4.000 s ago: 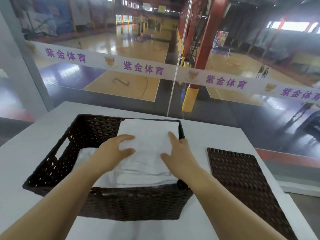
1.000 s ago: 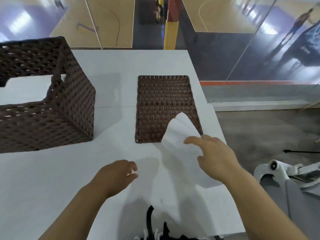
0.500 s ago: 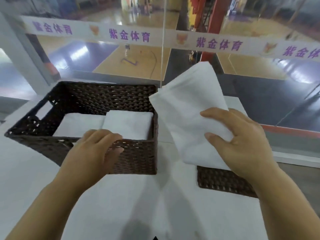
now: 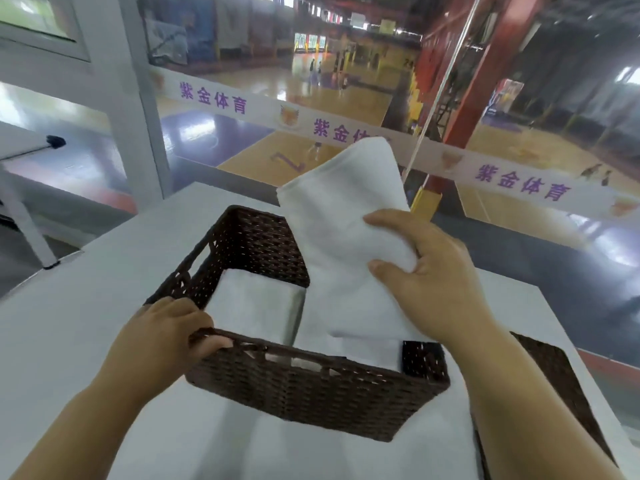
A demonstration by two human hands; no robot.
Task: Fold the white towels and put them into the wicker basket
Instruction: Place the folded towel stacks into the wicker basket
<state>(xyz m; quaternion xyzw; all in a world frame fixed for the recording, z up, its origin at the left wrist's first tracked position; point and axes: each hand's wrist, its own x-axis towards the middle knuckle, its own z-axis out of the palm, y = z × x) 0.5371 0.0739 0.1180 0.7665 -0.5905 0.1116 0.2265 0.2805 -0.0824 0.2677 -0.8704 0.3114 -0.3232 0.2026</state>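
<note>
Table: a plain white table (image 4: 62,341) carries everything, and both bare forearms reach out across its near edge.
Left hand: the left hand (image 4: 166,336) is curled shut on the near left corner of the basket rim, fingers hooked over the weave, by the look of it bracing the basket.
Basket: the dark brown rectangular wicker basket (image 4: 311,389) sits in the middle of the table, open at the top, cut-out handles in its near and left walls.
Already in: a folded white towel (image 4: 254,306) lies flat in the left half, with more white cloth low on the right beneath the one coming in. How many are stacked there I cannot tell.
Lid: a flat dark brown woven panel (image 4: 568,393), likely the basket's lid, lies on the table just to the right, partly hidden behind the right forearm.
Right hand: the right hand (image 4: 429,282) is clamped on a folded white towel, thumb on the front face, fingers wrapped round its right edge.
Towel in play: that held folded white towel (image 4: 346,237) tilts steeply, lower end dipping into the right half of the basket, upper end standing well above the far rim.
Progress: late going, I'd say; this one is folded and only needs laying flat beside the first.
Left to do: no loose towels show on the table, though whether more wait out of view I cannot say.
</note>
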